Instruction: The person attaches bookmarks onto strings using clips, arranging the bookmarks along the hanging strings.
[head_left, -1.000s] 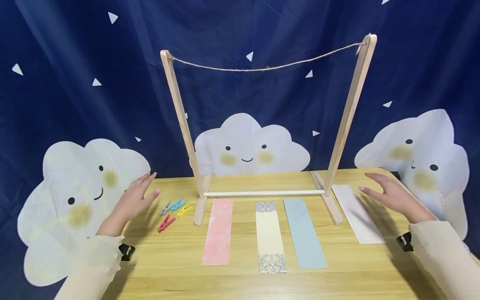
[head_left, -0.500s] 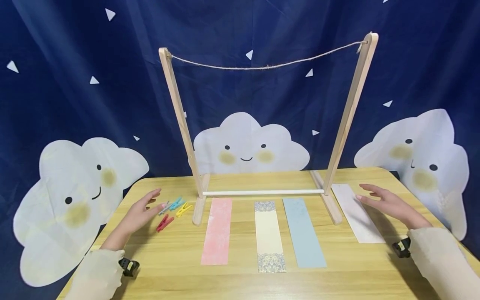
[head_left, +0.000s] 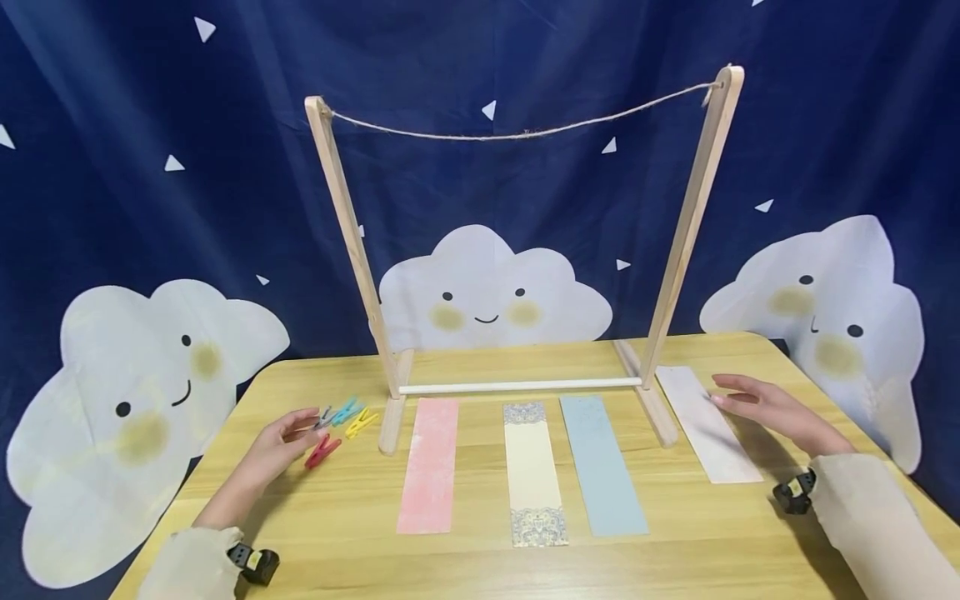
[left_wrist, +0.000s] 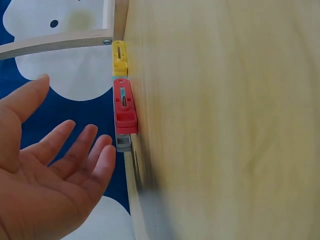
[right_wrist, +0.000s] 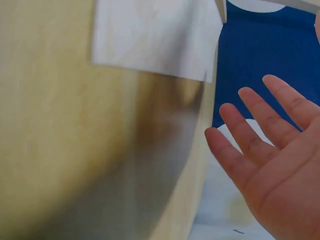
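Head view shows the left hand (head_left: pixel 281 444) at lower left, fingers loosely spread, just beside the red clothespin (head_left: pixel 322 451) and inside the left edge of the table (head_left: pixel 337 542). At right, the right hand (head_left: pixel 783 412) holds its fingers extended and apart near the outer edge of the white strip (head_left: pixel 707 427). Wood stretches below the pink strip (head_left: pixel 427 467) to the frame's bottom.
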